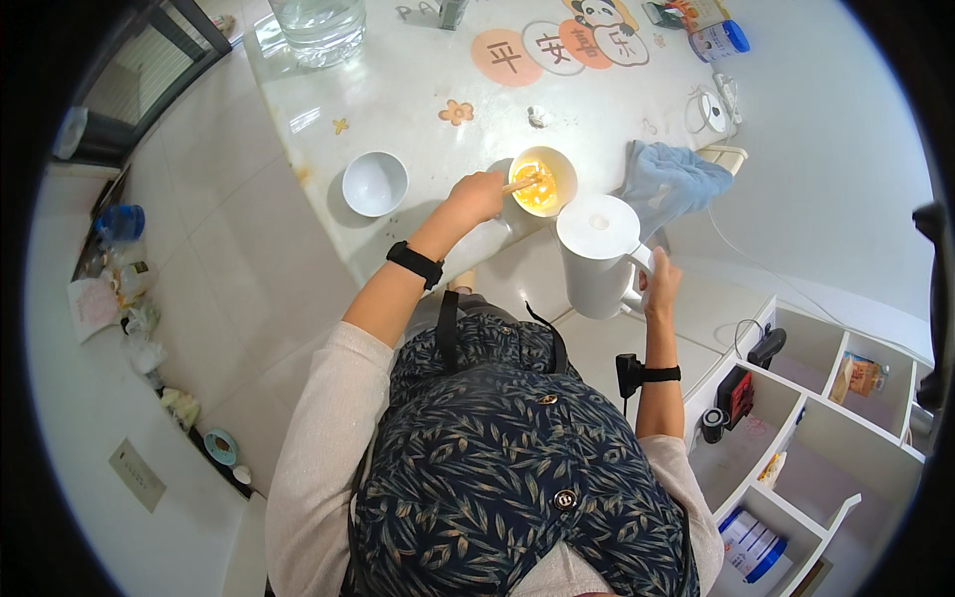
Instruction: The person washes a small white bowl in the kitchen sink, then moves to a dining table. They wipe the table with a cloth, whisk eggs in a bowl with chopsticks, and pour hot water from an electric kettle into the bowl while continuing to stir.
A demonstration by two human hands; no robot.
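Note:
Between the fingers of my left hand point(477, 197) are wooden chopsticks point(521, 184), their tips down in beaten egg point(539, 197). The yellow egg, with pale froth on it, lies in a white bowl point(565, 177) near the table's front edge. My right hand point(664, 282) grips the handle of a white lidded kettle point(594, 274). The kettle is off the table, just past its edge, and its top overlaps the near side of the egg bowl in view; whether they touch I cannot tell. A second white bowl point(375, 184) stands to the left of my left hand.
A blue cloth point(668, 179) hangs at the table's right edge. Crumpled white tissue point(539, 116) lies beyond the egg bowl on the table point(403, 82). A large clear water container point(322, 33) stands far left, a blue-lidded can point(718, 41) far right. White shelving point(813, 392) is at my right.

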